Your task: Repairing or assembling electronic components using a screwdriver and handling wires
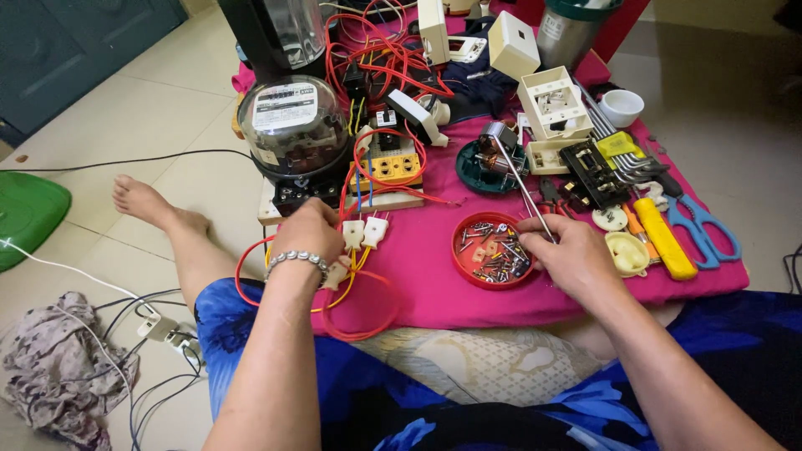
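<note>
Screwdriver (520, 185) shaft slanting up-left

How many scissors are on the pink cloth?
1. A single pair of blue-handled scissors lies at the right edge of the pink cloth, beside the yellow-handled tool. More could be hidden under the clutter of parts.
</note>
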